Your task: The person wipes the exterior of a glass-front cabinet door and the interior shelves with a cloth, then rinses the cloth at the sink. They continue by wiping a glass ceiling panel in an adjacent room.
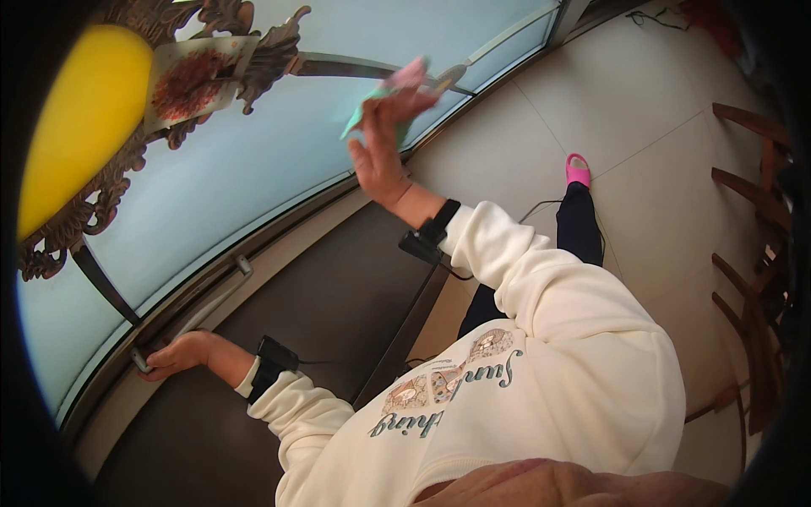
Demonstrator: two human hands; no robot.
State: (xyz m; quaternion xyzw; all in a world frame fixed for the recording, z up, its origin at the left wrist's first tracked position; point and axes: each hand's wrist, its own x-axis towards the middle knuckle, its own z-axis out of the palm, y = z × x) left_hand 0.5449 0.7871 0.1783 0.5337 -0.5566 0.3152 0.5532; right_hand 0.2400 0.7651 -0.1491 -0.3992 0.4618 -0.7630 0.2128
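My right hand (pixel 388 149) is raised in front of a pale, frosted-looking panel (pixel 266 152) with a pink and mint-green cloth (pixel 405 76) in its fingers. Cloth and fingertips are blurred; whether they touch the panel I cannot tell. Lower down, my left hand (pixel 180 356) is closed over the near end of a grey bar handle (pixel 215 298), fixed along the panel's lower edge. The hand hides part of that bar. Black bands with small devices sit on both wrists.
An ornate carved dark frame (pixel 272 60) surrounds a yellow oval (pixel 82 127) and a card with a red picture (pixel 193 82). A dark brown flat surface (pixel 304 291) lies below the handle. Wooden furniture (pixel 754 317) stands right on the tiled floor (pixel 659 209); cables trail near my legs.
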